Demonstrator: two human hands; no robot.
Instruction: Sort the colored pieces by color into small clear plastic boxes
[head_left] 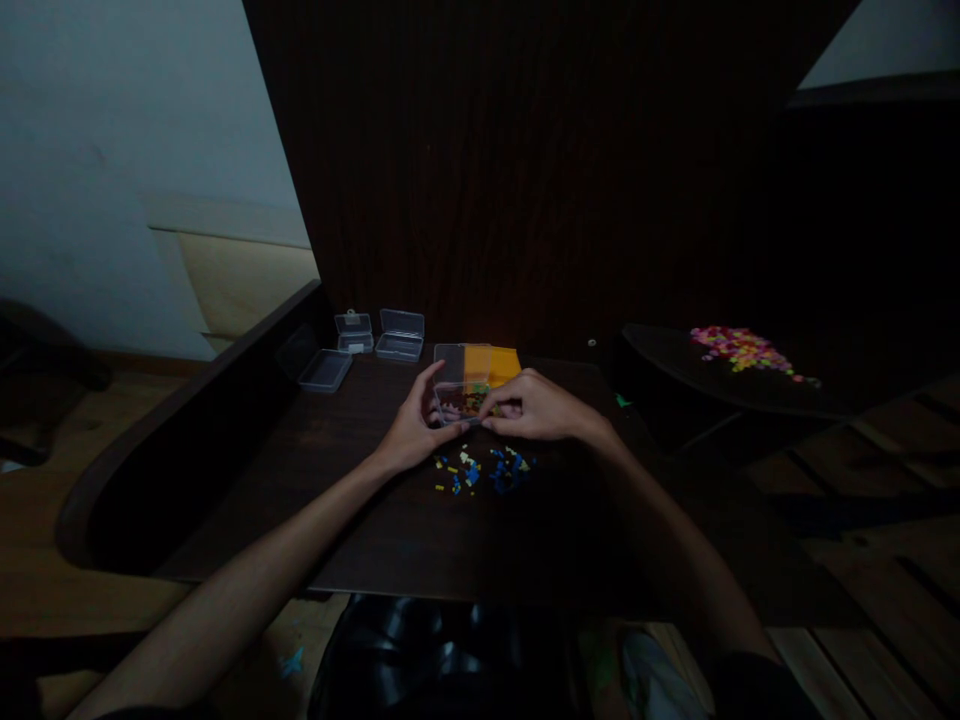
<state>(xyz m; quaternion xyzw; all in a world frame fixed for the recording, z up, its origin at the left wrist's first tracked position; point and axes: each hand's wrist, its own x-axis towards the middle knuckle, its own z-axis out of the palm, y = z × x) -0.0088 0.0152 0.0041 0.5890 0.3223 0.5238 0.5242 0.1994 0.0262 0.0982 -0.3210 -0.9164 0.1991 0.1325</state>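
Left hand (414, 425): closed around the left side of a clear, rectangular plastic box (454, 384), opened, over the dark brown wooden counter (360, 520). Right hand (541, 408): fingers bent together at the box's front right; whether pinching anything, cannot tell. Small multicoloured plastic pieces (470, 402): inside box. Tiny blue and yellow plastic bricks (512, 472): loose, nearer the person. Handling advised: box braced level; fingertips working low, lightly; wrists clear of loose bricks.

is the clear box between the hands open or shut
Open: the clear box has its lid raised at the back, and the right hand is beside small pieces showing inside.
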